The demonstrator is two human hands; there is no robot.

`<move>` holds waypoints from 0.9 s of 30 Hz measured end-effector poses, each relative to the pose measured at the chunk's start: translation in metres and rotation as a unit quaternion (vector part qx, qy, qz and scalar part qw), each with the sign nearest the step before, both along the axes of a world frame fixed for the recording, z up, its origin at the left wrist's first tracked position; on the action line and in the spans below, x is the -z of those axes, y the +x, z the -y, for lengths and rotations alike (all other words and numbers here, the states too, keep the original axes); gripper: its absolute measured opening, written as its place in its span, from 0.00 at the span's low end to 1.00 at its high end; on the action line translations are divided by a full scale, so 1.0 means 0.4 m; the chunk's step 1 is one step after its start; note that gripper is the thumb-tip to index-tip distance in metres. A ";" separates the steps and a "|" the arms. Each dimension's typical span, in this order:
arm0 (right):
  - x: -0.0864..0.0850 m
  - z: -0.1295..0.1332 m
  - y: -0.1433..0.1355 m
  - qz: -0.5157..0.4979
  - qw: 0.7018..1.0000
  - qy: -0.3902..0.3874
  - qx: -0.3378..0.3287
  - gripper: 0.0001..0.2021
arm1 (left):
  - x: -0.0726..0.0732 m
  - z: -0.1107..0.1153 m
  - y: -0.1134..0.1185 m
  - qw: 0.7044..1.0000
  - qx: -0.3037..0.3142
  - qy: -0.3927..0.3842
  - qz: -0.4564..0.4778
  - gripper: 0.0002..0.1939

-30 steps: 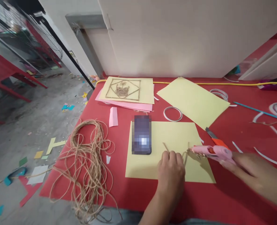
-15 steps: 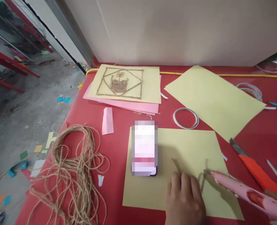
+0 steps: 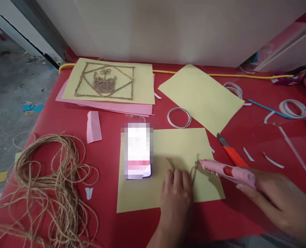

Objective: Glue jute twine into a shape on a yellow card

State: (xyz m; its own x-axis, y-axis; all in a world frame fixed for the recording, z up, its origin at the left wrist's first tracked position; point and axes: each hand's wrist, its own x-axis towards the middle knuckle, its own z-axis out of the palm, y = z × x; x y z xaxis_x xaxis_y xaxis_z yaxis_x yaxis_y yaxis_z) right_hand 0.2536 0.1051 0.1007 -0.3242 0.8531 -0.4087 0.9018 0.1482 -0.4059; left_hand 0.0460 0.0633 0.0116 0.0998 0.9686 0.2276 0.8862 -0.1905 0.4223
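Curled fingers of my left hand (image 3: 177, 193) press a short piece of jute twine (image 3: 170, 163) onto a yellow sheet of paper (image 3: 139, 198). My right hand (image 3: 274, 196) is wrapped round a pink hot glue gun (image 3: 227, 171), which lies tilted with its nozzle pointing left. That nozzle is at a twine loop (image 3: 193, 174) just right of my left hand; whether glue is coming out cannot be seen. On the sheet's left side lies a phone (image 3: 138, 151) with its screen blurred out.
A heap of jute twine (image 3: 62, 172) lies at left. Behind are a yellow sheet with a twine picture (image 3: 142, 82), another yellow sheet (image 3: 201, 96) and a tape roll (image 3: 179, 117). An orange cutter knife (image 3: 234, 156) with bare blade lies near the glue gun.
The view has swung right, so everything on the table appears further left. More of my right hand shows now. Glue gun and left hand keep nearly the same place on the sheet.
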 end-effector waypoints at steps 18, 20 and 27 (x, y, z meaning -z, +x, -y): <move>-0.019 -0.029 -0.038 0.028 0.996 0.084 0.017 0.23 | -0.007 -0.002 -0.008 0.995 0.028 -0.084 -0.039 0.07; -0.019 -0.029 -0.041 0.042 0.994 0.097 0.007 0.21 | -0.010 -0.003 -0.009 0.995 0.026 -0.088 -0.048 0.07; -0.019 -0.036 -0.050 0.089 0.989 0.114 -0.007 0.19 | -0.014 -0.005 -0.014 0.992 0.039 -0.106 -0.061 0.12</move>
State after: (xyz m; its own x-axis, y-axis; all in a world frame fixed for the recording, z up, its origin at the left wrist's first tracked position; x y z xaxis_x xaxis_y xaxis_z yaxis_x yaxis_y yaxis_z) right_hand 0.2338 0.1196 0.1083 -0.2758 0.9262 -0.2571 0.9536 0.2300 -0.1944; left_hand 0.0405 0.0652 0.0173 0.1913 0.9815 0.0009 0.9189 -0.1794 0.3514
